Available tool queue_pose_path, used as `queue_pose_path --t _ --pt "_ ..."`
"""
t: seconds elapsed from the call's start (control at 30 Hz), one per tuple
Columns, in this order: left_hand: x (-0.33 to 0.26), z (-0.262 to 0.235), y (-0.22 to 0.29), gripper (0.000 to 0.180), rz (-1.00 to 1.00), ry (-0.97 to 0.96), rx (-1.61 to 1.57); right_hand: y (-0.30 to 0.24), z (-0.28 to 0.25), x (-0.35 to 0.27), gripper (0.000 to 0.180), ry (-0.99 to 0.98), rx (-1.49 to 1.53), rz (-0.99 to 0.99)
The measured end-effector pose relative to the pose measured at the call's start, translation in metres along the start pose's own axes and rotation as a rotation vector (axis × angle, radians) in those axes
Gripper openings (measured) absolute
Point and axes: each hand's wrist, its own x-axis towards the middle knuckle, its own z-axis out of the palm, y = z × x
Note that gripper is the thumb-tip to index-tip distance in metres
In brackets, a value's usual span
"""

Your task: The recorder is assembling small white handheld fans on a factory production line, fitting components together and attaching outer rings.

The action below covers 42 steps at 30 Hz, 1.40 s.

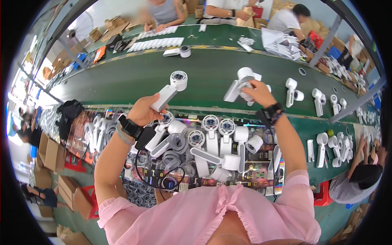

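My left hand (143, 109) is closed round the grip of a white handheld fan (165, 98), whose round open head points away from me over the green conveyor belt (130, 81). On the belt to the right, my right hand (261, 94) has its fingers closed on another handheld fan (246, 92), which my fingers partly cover. More white fan pieces (245, 74) lie right against it. Below my hands, the worktop holds a heap of white handheld fans (211, 132), several with open heads, beside a pile of grey rings (177, 143).
Farther right on the belt lie more fans (291, 92) and a loose ring (302, 71). One fan (179, 51) rests at the belt's far side. Co-workers sit across the belt and at right. A black cable (137, 163) hangs from my left wrist. Metal posts (326, 41) frame the line.
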Motion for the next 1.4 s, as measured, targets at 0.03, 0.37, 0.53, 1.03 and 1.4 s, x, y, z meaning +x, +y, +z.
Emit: queue_pose_path --t 0.03,0.37,0.53,1.03,1.4 --pt "-0.016 -0.008 -0.003 0.04 0.05 0.036 -0.008 -0.005 -0.002 -0.008 0.038 -0.019 0.074 -0.003" --pt "-0.101 -0.035 -0.092 0.035 0.118 0.338 0.042 -0.041 -0.01 -0.097 0.035 -0.098 0.484 -0.069" --pt "-0.091 -0.029 -0.128 0.04 0.227 0.519 0.375 -0.062 -0.008 -0.117 0.038 -0.218 0.463 -0.184" --pt "-0.124 0.075 -0.099 0.064 0.537 0.049 0.411 -0.123 0.046 -0.144 0.037 -0.585 0.187 -0.34" --pt "-0.089 0.129 -0.127 0.058 0.582 -0.07 0.154 -0.126 0.069 -0.171 0.044 -0.295 -0.104 -0.521"
